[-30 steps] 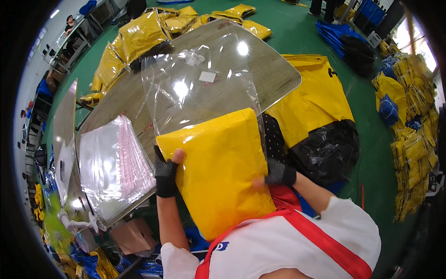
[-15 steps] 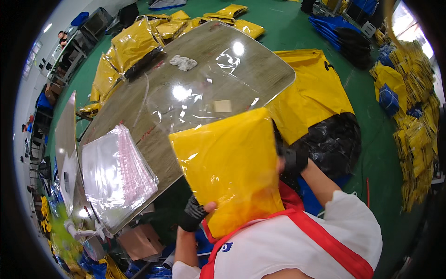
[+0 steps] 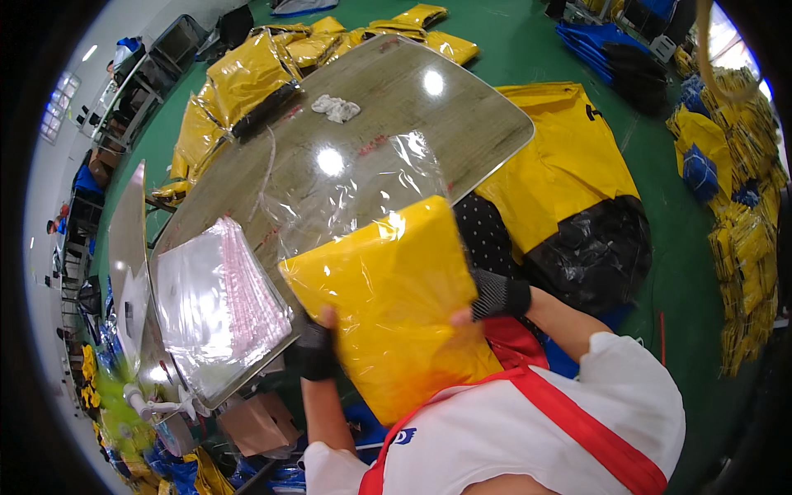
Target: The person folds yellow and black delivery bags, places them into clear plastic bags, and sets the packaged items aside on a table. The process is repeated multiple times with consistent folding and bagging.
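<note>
Head view shows left hand (image 3: pixel 318 342) at 7 o'clock and right hand (image 3: pixel 487 299) at 3 o'clock clamped on the folded yellow garment (image 3: pixel 392 305), steadying it inside the clear bag (image 3: pixel 355 194) over the table (image 3: pixel 462 107) edge

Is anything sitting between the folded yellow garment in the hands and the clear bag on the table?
Nothing visible. The left hand and right hand grip the folded yellow garment by its sides; its far edge already meets the clear plastic bag. The stack of bags lies off to the left.
</note>
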